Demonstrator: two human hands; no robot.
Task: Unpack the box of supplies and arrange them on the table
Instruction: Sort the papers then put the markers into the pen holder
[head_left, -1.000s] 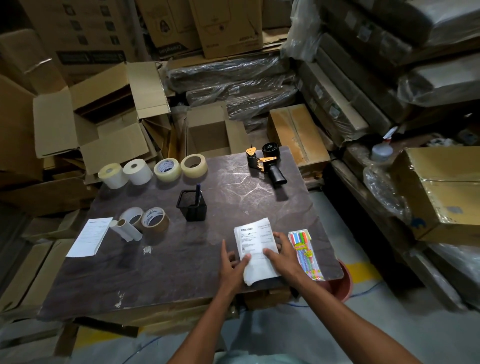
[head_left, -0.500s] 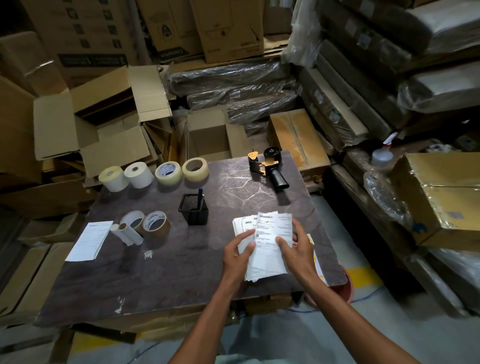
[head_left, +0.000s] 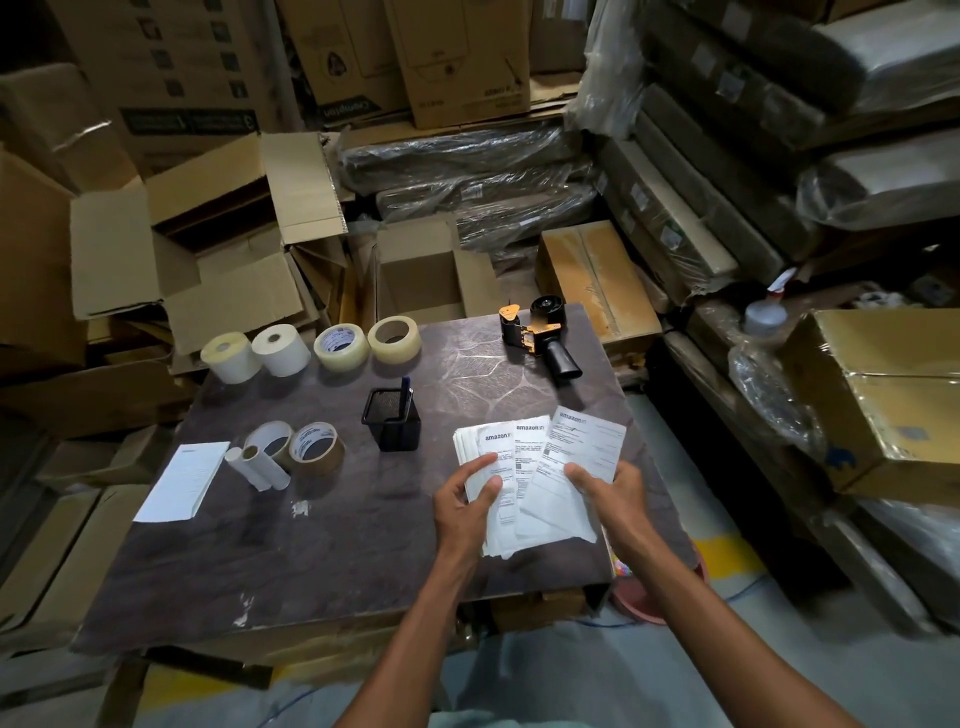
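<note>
Above the near right part of the dark table (head_left: 218, 582), both hands hold a fanned stack of white printed slips (head_left: 540, 467). My left hand (head_left: 465, 506) pinches the left part of the stack with thumb on top. My right hand (head_left: 608, 493) grips the rightmost sheet, pulled off to the right. Laid out on the table are two white label rolls (head_left: 254, 353), two clear tape rolls (head_left: 369, 340), brown tape rolls (head_left: 306, 449) with a paper tube, a black mesh pen holder (head_left: 392, 423), a tape dispenser (head_left: 540, 332) and a white sheet (head_left: 182, 480).
An open cardboard box (head_left: 426, 270) stands just behind the table, a larger open box (head_left: 197, 234) to its left. Stacked cartons and plastic-wrapped bundles (head_left: 701, 208) fill the back and right. A sealed carton (head_left: 883, 395) sits at the right.
The stack lay flat on the table under both hands; it is now lifted and fanned, the right hand drawing one sheet rightward. The coloured packet beside it is now hidden.
</note>
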